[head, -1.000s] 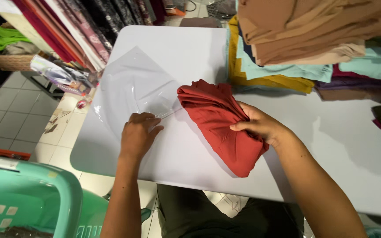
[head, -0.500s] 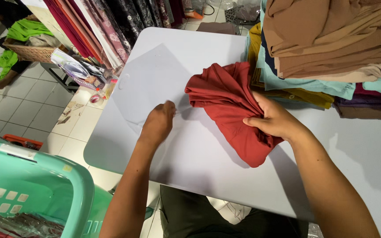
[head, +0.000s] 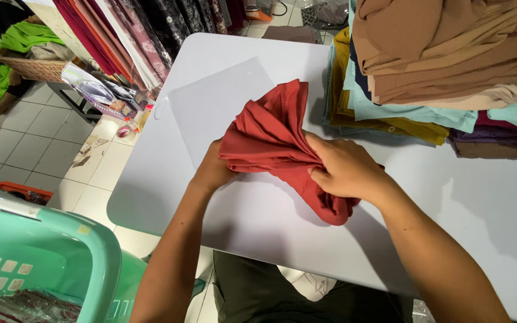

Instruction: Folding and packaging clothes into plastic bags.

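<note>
A folded rust-red cloth (head: 270, 134) is bunched up over a clear plastic bag (head: 210, 101) that lies flat on the white table (head: 258, 221). My right hand (head: 345, 167) grips the cloth's near end from the right. My left hand (head: 210, 170) is tucked under the cloth's left edge at the bag, with its fingers hidden by the fabric.
A tall stack of folded cloths (head: 450, 60) in tan, teal, mustard and purple fills the table's far right. A mint-green laundry basket (head: 43, 263) stands at the lower left. Hanging fabrics (head: 133, 30) and a wicker basket (head: 34, 67) are beyond the table's left edge.
My right hand has pushed the red cloth leftward onto the plastic bag. My left hand has slid from on top of the bag to under the cloth's edge.
</note>
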